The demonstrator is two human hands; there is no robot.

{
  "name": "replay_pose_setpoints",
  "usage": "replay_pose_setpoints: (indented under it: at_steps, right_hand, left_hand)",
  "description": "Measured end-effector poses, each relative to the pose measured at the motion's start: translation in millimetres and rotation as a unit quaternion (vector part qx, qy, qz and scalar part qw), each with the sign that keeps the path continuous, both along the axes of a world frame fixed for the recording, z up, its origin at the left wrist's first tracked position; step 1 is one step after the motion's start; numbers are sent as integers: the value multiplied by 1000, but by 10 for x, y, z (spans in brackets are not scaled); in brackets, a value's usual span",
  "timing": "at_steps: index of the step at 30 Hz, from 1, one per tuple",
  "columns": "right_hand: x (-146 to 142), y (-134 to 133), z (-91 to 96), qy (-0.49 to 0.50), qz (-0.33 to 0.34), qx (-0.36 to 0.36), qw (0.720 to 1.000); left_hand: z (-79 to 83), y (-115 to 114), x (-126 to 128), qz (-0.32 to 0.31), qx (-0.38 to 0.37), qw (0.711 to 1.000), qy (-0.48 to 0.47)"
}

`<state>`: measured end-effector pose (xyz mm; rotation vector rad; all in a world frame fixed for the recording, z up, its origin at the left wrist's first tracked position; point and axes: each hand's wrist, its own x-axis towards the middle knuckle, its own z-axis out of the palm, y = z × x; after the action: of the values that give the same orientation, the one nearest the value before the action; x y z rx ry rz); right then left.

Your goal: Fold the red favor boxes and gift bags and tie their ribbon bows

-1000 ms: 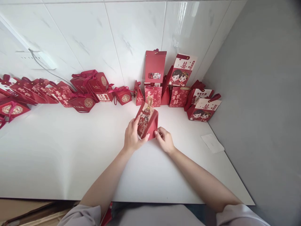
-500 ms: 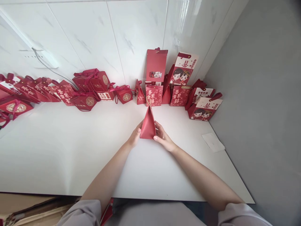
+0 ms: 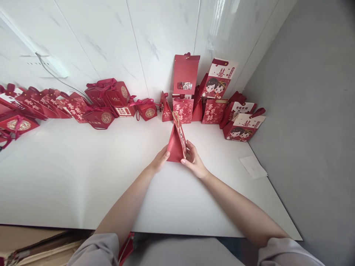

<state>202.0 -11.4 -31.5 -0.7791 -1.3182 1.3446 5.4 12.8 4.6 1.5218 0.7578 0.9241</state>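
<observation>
Between my two hands is a red paper gift box (image 3: pixel 175 147), wedge-shaped, narrowing to a top with a tan cord loop. Its plain triangular side faces me, and a strip of its printed front shows on the right. My left hand (image 3: pixel 161 159) grips the lower left edge, thumb on the near side. On the lower right, my right hand (image 3: pixel 195 160) holds it with the thumb at the near corner and fingers along the printed face. The far fingers of my left hand are hidden behind the box.
Several red gift boxes (image 3: pixel 212 111) stand along the tiled wall behind, some stacked. More ribboned boxes (image 3: pixel 98 117) line the left. A white paper sheet (image 3: pixel 253 167) lies at the right edge of the white table (image 3: pixel 83 177), beside a grey wall (image 3: pixel 313 129). Brown cardboard (image 3: pixel 41 244) sits below the front edge.
The gift box has turned slightly between my hands, so its printed front now shows on the right. The cord loop is more visible. Both hands keep their hold.
</observation>
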Motion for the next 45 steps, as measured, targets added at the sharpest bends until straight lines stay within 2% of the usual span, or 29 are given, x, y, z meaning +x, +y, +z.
replay_pose_setpoints:
  at_steps: [3,6,9,13,15,22,30,34,39,41,43,45]
  right_hand:
    - [-15,-2,-5,5,-17,10,1000]
    - [2,28,-12,-3,-27,5,1000]
    - [62,85,-5,5,-39,-30,999]
    - [177,166,24,61,53,-91,993]
    - [217,189,20,81,86,-97,988]
    - [227,166,-16,61,104,-34,992]
    - [218,149,91,57,119,-33,991]
    - [239,153,66,58,118,-49,990]
    - [245,173,-7,44,107,-65,991]
    - [217,161,-24,17,60,-41,997]
    - [184,132,-19,-27,-32,4,999]
    - [160,93,8,-90,-134,58,985]
  left_hand:
    - [-67,-4,-32,46,2,997,59]
    - [-106,4,-43,16,43,996,78]
    - [-99,2,-19,-12,129,986,109]
    - [-100,-25,29,33,185,966,175]
    - [-113,-38,46,54,189,965,172]
    - [-154,-56,68,119,265,952,95]
    - [-172,-64,79,125,209,966,86]
    - [-163,-75,97,127,182,973,54]
    - [-126,-115,138,154,104,983,5]
    - [-133,-119,141,172,66,983,-3]
    - [-162,-105,135,169,27,985,1]
    - [-205,-71,125,140,-9,990,-8]
